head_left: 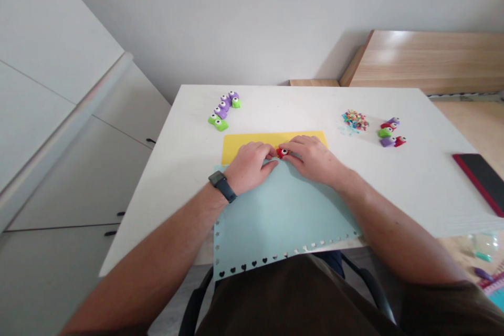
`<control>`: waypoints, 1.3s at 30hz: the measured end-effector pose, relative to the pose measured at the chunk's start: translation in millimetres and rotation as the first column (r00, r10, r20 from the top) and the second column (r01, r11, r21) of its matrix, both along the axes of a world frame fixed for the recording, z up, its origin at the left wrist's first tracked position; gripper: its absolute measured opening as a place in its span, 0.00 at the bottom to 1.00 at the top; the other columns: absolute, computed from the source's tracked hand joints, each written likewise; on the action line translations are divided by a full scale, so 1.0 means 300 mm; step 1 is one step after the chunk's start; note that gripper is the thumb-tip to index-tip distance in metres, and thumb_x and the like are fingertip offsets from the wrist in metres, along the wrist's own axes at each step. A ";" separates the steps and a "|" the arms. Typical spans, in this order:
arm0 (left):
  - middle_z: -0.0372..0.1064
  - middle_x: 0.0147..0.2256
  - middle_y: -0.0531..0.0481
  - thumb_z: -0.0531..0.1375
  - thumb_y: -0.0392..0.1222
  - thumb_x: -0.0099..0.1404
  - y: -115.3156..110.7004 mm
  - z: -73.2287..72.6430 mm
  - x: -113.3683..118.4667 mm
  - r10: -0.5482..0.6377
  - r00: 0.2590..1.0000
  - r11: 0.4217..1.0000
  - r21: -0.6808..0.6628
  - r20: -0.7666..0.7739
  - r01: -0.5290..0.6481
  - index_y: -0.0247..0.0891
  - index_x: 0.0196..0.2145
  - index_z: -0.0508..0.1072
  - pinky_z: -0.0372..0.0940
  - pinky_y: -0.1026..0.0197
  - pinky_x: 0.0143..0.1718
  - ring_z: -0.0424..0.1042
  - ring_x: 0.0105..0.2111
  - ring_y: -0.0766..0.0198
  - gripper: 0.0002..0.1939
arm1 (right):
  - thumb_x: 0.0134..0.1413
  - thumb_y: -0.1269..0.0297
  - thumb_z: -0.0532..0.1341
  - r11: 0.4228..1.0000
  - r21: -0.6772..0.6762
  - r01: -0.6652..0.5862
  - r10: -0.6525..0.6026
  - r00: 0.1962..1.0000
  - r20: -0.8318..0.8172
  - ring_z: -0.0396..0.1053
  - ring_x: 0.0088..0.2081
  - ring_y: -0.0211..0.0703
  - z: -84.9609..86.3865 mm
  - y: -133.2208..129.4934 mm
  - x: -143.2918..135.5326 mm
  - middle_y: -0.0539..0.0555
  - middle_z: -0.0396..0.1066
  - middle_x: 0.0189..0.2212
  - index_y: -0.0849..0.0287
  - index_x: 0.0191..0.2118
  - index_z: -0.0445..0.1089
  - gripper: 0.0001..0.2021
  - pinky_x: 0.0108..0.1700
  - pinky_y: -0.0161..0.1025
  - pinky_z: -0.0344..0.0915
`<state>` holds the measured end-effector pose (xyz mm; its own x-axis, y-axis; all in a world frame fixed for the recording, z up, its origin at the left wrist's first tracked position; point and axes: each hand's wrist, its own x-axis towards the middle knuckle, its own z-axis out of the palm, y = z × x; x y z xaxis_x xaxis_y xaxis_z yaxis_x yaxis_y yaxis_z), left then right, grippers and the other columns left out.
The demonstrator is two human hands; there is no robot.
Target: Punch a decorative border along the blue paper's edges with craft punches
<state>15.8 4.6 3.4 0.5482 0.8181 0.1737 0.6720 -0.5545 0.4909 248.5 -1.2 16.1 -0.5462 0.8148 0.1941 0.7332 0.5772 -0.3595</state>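
Observation:
A small red punch with a googly eye (pixel 282 153) sits between my hands, at the line where a pale blue sheet (pixel 287 210) meets a yellow sheet (pixel 244 142). My right hand (pixel 311 156) grips the punch between thumb and fingers. Beside it, my left hand (pixel 254 164) has its thumb and fingers apart, close to the sheet's top edge; nothing shows between them. Small cut-out shapes, including hearts, line the left and lower edges of the blue sheet. Whether the punch's jaw is around the paper is hidden by my fingers.
Several purple and green punches (pixel 222 107) stand at the back left of the white table (pixel 165 168). Colourful confetti (pixel 355 120) and more punches (pixel 388 134) lie at the right. A dark, red-edged object (pixel 482 178) is at the right edge.

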 end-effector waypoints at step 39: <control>0.78 0.39 0.46 0.60 0.38 0.73 -0.001 0.007 0.009 -0.006 1.000 1.000 -0.003 0.004 0.006 0.39 0.40 0.77 0.67 0.53 0.44 0.76 0.41 0.54 0.05 | 0.69 0.63 0.62 0.995 0.049 0.089 -0.090 0.996 0.002 0.73 0.47 0.51 -0.004 0.001 -0.015 0.57 0.81 0.44 0.55 0.51 0.79 0.11 0.50 0.47 0.59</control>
<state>18.7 4.3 5.7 0.5525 0.8153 0.1735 0.6664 -0.5570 0.4956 244.1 -1.0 15.0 -0.4724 0.8501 0.2329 0.7841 0.5260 -0.3295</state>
